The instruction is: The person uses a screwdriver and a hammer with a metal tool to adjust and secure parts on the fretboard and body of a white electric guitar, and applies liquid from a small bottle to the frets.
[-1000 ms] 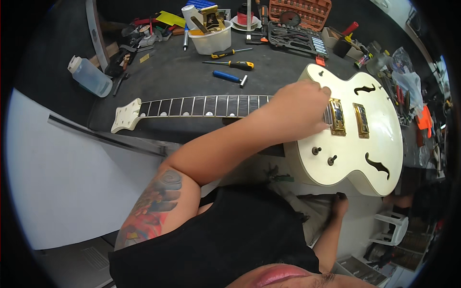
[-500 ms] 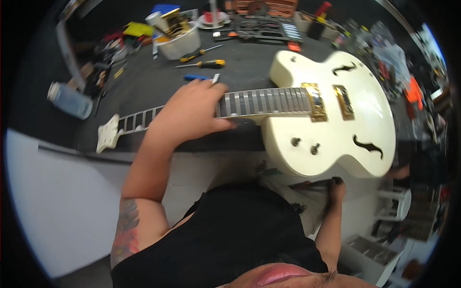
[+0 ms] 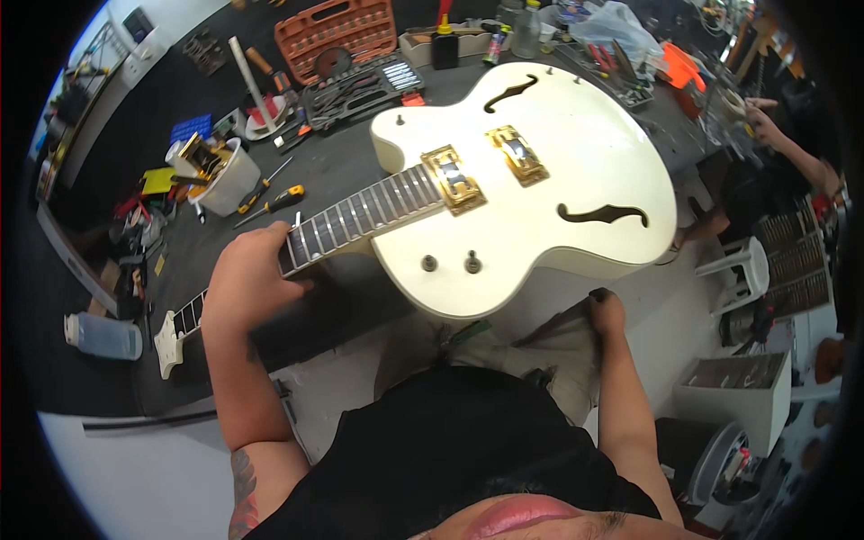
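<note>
A cream hollow-body electric guitar point(image 3: 585, 153) with two f-holes and gold pickups point(image 3: 513, 155) lies on the dark workbench point(image 3: 345, 149). My left hand point(image 3: 247, 274) is wrapped over its neck point(image 3: 360, 218) between the body and the white headstock point(image 3: 167, 346), hiding part of the fretboard. Down by my right leg, below the guitar's lower edge, my right hand point(image 3: 608, 313) is closed on a long dark object point(image 3: 562, 320), too unclear to name. A yellow-handled screwdriver point(image 3: 283, 200) rests behind the neck.
Behind are a tub of parts point(image 3: 225, 184), an orange-lidded socket set point(image 3: 319, 31), bottles and bags. A translucent jug point(image 3: 103, 337) lies left. At the right, a co-worker's hands point(image 3: 769, 130) are at the bench near a white stool point(image 3: 742, 265) and a white cabinet point(image 3: 738, 400).
My left hand has moved leftward from near the pickups to farther along the neck. The view has swung right, bringing the co-worker more into sight. My right hand remains low.
</note>
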Available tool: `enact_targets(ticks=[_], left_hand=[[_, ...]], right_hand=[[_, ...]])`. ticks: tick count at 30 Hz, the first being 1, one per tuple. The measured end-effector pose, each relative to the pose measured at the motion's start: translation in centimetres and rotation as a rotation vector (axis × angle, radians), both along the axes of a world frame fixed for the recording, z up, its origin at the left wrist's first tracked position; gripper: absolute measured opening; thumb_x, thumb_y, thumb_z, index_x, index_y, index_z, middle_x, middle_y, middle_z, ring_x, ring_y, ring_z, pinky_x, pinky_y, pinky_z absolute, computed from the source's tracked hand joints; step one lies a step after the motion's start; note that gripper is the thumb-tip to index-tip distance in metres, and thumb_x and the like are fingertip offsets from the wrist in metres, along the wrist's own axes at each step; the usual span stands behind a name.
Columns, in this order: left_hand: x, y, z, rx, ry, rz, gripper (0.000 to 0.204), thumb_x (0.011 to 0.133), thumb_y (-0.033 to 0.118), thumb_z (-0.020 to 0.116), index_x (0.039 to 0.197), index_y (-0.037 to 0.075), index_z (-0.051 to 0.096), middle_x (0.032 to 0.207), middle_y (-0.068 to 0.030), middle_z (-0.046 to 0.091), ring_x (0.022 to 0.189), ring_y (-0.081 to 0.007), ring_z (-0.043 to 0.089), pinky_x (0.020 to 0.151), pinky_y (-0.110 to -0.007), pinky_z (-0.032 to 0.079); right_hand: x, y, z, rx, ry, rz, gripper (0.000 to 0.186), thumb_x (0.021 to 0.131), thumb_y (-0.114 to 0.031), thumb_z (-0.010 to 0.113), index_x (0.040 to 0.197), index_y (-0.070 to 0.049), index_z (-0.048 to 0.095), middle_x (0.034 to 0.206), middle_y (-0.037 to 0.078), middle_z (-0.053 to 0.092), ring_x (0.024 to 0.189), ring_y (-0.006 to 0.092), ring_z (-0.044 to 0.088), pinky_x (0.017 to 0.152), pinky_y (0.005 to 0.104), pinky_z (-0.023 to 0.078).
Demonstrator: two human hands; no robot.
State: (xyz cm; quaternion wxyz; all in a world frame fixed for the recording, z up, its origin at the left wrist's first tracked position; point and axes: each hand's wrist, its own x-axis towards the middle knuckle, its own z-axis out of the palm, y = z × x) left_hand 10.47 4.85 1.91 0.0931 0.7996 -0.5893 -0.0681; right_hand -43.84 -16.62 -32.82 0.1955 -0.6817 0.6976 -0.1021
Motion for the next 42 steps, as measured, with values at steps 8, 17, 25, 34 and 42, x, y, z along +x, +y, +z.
enact_targets(ticks=[8,17,25,34,42], left_hand=[[0.6,-0.4,-1.5,-0.063,-0.057,-0.012,0.058,0.058,0.015,0.09,0.109,0.001,0.065,0.101,-0.0219,0.071,0.101,-0.0438,0.066,0.086,-0.048,0.052],[0.4,-0.5,-2.9,-0.162,-0.157,-0.014,0.063,0.057,0.017,0.091,0.109,-0.001,0.061,0.1,-0.0238,0.068,0.1,-0.0457,0.064,0.084,-0.049,0.051],[-0.2,-1.0,-3.6,-0.197,-0.157,0.025,0.065,0.054,0.017,0.091,0.11,-0.002,0.063,0.099,-0.0246,0.069,0.099,-0.0467,0.064,0.085,-0.049,0.052],[-1.4,-1.0,-3.0,-0.276,-0.152,0.064,0.061,0.053,0.018,0.091,0.102,-0.003,0.062,0.092,-0.0231,0.067,0.093,-0.0461,0.064,0.083,-0.05,0.052],[1.0,0.2,-4.5,-0.302,-0.224,0.053,0.064,0.05,0.019,0.091,0.104,-0.002,0.062,0.094,-0.022,0.067,0.096,-0.0449,0.064,0.086,-0.05,0.051]], right_hand=[[-0.2,-0.4,-1.0,-0.015,-0.095,-0.054,0.031,0.088,-0.025,0.068,0.11,-0.006,0.077,0.105,0.018,0.076,0.099,0.0362,0.073,0.088,0.0438,0.056],[-5.3,-3.7,-4.3,-0.005,-0.87,-0.547,0.026,0.094,-0.028,0.066,0.09,-0.004,0.075,0.07,0.003,0.064,0.064,0.0136,0.059,0.057,0.031,0.045],[-17.7,-20.2,18.8,-0.885,-0.832,-0.514,0.028,0.098,-0.03,0.064,0.088,-0.004,0.063,0.078,0.007,0.061,0.076,0.0175,0.058,0.072,0.0362,0.047],[-16.2,-26.5,52.4,-1.142,0.199,-0.106,0.038,0.102,-0.04,0.052,0.101,-0.003,0.063,0.1,0.026,0.069,0.099,0.0476,0.064,0.084,0.0557,0.05],[-13.5,-29.4,55.2,-1.112,0.222,0.102,0.033,0.104,-0.034,0.049,0.101,-0.004,0.064,0.102,0.024,0.07,0.101,0.0461,0.065,0.086,0.055,0.05]])
